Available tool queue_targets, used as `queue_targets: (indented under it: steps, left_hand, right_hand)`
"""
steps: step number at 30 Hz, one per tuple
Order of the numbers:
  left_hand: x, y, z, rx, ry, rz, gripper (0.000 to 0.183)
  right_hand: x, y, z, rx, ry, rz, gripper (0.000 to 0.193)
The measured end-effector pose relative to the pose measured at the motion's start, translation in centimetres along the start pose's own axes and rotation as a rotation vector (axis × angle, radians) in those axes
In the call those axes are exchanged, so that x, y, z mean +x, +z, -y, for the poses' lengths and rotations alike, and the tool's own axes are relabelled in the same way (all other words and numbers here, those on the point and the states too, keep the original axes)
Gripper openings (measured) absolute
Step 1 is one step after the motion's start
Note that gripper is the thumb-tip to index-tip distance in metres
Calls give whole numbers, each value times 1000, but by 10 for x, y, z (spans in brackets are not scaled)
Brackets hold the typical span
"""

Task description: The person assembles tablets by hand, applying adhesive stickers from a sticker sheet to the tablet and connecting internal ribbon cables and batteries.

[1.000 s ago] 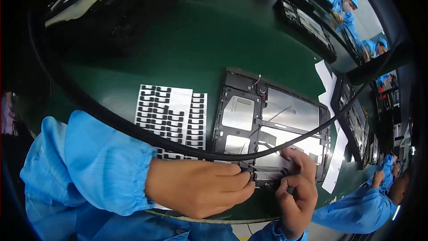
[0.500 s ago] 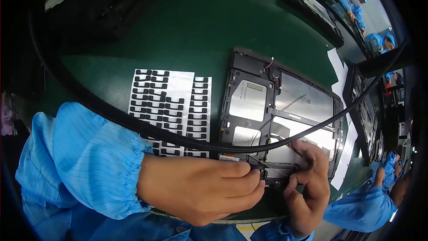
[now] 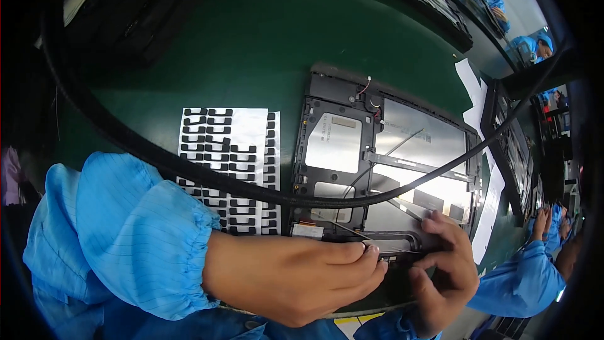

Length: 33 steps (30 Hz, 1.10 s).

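A flat open electronic device with a black frame and silver metal plates lies before me. My left hand reaches across its near edge, thumb and fingers pinched together; what they hold is hidden. My right hand is at the near right corner, with thumb and index finger curled close together and other fingers bent over the plate. Whatever they pinch is too small to make out. A thin dark cable runs along the near part between both hands. Beside my right fingers lies a narrow silver strip.
White sheets of black U-shaped stickers lie left of the device. A thick black cord loops across the view. White paper and more black units stand at right. A co-worker's blue sleeve shows at lower right.
The view has shifted, so the device appears further left. Both hands have moved right along its near edge, and the thin cable between them lies differently.
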<state>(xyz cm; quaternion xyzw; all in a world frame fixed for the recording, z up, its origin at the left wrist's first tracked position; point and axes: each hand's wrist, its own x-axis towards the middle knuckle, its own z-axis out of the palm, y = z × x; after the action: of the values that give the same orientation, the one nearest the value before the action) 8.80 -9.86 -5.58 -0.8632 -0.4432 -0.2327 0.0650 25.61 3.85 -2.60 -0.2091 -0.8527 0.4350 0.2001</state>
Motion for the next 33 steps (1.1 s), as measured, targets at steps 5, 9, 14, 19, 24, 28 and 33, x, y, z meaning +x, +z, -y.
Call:
queue_targets:
  steps: [5,9,14,19,24,28,33]
  left_hand:
    - [-1,2,-1,-11,-7,-6,35]
    - [-2,-1,2,-5,4,1,34]
    - [-2,1,-2,6,-41,-33,32]
    - [-1,0,1,-88,-57,-57,28]
    - [-36,-41,8,-295,-24,-144,20]
    - [-66,-46,-6,-353,-265,4,24]
    - [-79,-33,-6,-366,-292,-132,31]
  right_hand:
    - [1,11,8,-197,-231,-32,16]
    - [3,16,7,-266,-311,-79,17]
    - [4,19,14,-368,-367,-79,13]
    - [0,17,22,-410,-387,-26,15]
    - [-23,34,33,-492,-226,-239,14]
    - [-37,74,61,-304,-149,-86,13]
    - [-37,103,71,-269,-168,-45,13]
